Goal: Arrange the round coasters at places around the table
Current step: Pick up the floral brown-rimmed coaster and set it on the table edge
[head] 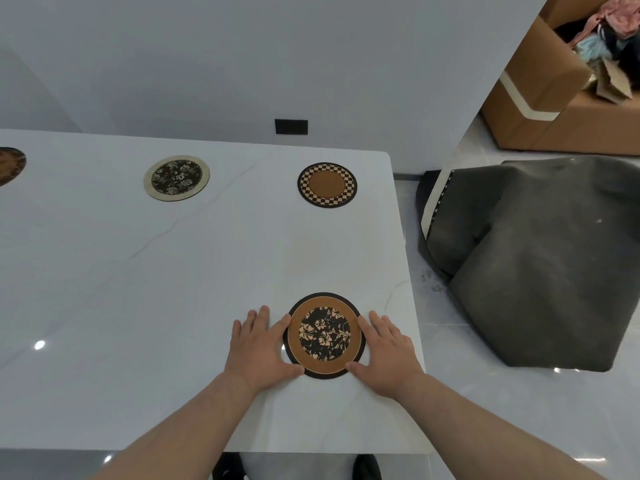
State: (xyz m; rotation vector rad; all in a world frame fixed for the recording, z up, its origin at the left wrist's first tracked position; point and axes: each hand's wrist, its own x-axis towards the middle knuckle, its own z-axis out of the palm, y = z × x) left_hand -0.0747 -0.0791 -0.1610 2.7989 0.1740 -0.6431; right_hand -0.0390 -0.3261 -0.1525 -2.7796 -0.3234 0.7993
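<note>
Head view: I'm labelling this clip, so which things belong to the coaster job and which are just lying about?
Part of the job: flower coaster, touched at its edges by the left hand and right hand; checkered coaster; pale-rimmed coaster; coaster cut off at the left edge; table.
Lying about: cardboard box; dark cloth beside the table; black wall plate.

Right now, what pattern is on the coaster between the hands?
Head view: the coaster has a black rim, a tan ring, and a black centre with cream flowers.

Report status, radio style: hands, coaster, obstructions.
Left hand, right hand open, flanking near coaster, fingers at its rim. Coaster flat on table. Nothing in the way.
</note>
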